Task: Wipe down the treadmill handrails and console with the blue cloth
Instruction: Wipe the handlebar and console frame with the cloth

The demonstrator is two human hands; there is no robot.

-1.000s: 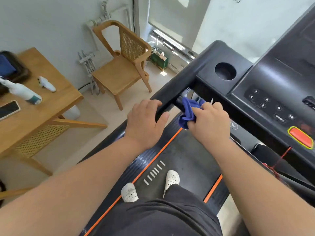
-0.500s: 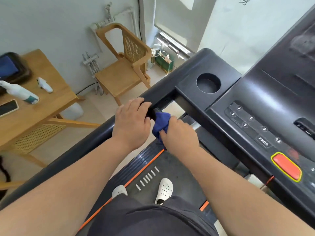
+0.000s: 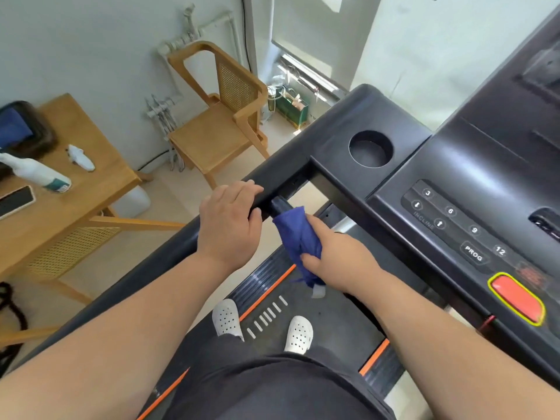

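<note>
Dark tray (image 3: 39, 128) at far left of surface (image 3: 91, 201) w/ sth blue (image 3: 13, 128) in it; spray bottle (image 3: 36, 174) lies just beside. Round cup holder (image 3: 370, 148) in console (image 3: 485, 177) corner, inside dark. Left grip (image 3: 227, 225) clamped over handrail (image 3: 151, 268). Right grip (image 3: 336, 256) clamped round blue cloth (image 3: 298, 234), which wraps short inner bar (image 3: 278, 204) just right of left grip. Vs 0.5 s ago: right grip + cloth slid back along bar toward person, bar's top end now bare; left grip same spot.

The person wears a loose black fabric garment (image 3: 272, 389) over the lower body and white perforated rubber clogs (image 3: 227, 321); both forearms (image 3: 121, 328) are uncovered.
</note>
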